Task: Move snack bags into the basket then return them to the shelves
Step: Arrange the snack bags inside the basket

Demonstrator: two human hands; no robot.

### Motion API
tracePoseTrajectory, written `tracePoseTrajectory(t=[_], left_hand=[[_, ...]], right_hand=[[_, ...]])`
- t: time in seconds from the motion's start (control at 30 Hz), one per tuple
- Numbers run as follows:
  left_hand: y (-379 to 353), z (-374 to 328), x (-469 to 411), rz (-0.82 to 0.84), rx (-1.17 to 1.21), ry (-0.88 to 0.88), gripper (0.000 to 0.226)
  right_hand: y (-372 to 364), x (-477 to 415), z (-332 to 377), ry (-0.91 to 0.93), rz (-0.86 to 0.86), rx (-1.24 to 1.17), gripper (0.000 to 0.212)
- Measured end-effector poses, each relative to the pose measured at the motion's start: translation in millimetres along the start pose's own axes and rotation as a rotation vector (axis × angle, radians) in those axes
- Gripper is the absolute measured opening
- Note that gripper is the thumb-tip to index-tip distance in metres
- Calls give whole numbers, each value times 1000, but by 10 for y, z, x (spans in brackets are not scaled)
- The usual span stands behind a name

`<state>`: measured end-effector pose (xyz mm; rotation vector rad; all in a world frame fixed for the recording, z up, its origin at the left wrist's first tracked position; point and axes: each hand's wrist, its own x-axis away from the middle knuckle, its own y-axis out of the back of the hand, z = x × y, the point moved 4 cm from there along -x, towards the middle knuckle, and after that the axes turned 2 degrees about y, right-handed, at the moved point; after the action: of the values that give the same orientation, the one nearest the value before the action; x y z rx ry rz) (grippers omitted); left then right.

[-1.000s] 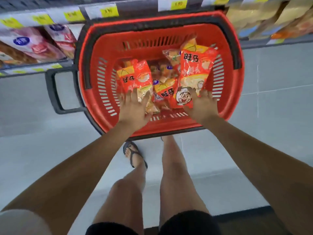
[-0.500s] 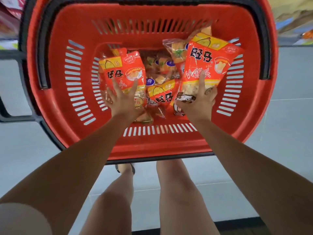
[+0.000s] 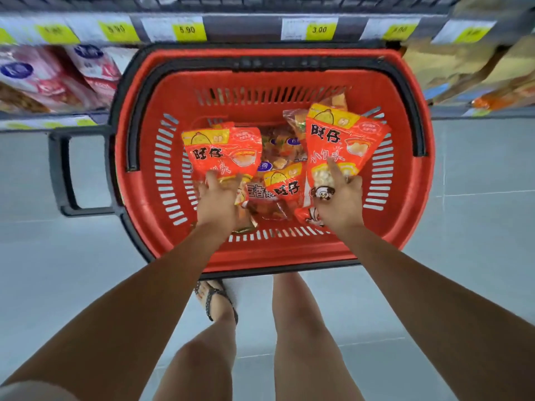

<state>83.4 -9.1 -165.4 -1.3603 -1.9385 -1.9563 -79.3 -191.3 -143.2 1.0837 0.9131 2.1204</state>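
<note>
A red plastic basket (image 3: 411, 215) with black handles stands on the floor in front of the shelves. Inside it lie several snack bags. My left hand (image 3: 220, 204) grips the lower end of a red and yellow snack bag (image 3: 223, 151), lifted at the basket's left side. My right hand (image 3: 338, 201) grips a second red snack bag (image 3: 341, 140) at its lower end, raised on the right, index finger lying on its front. A third red bag (image 3: 285, 183) and clear bags of wrapped sweets (image 3: 278, 151) lie between them at the bottom.
A shelf edge with yellow price tags (image 3: 188, 30) runs across the top. Pink and white packs (image 3: 43, 76) sit on the lower shelf at left, brownish packs (image 3: 469, 68) at right. The basket's black pull handle (image 3: 72, 172) sticks out left. My legs and a sandalled foot (image 3: 215, 299) stand on grey floor tiles.
Both hands have closed on their bags and lifted them a little inside the basket. The camera has tilted up, bringing the shelf edge and price tags back into view.
</note>
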Motion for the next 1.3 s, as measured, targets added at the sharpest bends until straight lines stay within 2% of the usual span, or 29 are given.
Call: tracePoseTrajectory(t=[0.2, 0.47, 0.63, 0.8, 0.93, 1.1, 1.17, 1.3], left_hand=[[889, 29, 648, -160, 19, -110, 81], [2595, 30, 1733, -506, 54, -319, 76], [3675, -82, 2482, -742, 41, -464, 78], [4803, -290, 3199, -987, 84, -601, 83], [5691, -477, 3749, -1164, 105, -654, 84], [6661, -717, 4295, -1374, 59, -719, 83], [6993, -809, 4444, -1443, 50, -703, 81], [7587, -975, 4584, -1525, 41, -627, 78]], right_hand=[[534, 524, 664, 179, -91, 24, 88], [1937, 1315, 1956, 388, -321, 30, 84], [2956, 1873, 2722, 560, -516, -33, 81], [4061, 2446, 3388, 722, -779, -68, 88], [4869, 2806, 3849, 831, -965, -107, 87], [5659, 3127, 4338, 855, -1091, -109, 84], [5926, 3210, 4518, 886, -1122, -125, 82], [6461, 3205, 4793, 828, -1166, -211, 80]])
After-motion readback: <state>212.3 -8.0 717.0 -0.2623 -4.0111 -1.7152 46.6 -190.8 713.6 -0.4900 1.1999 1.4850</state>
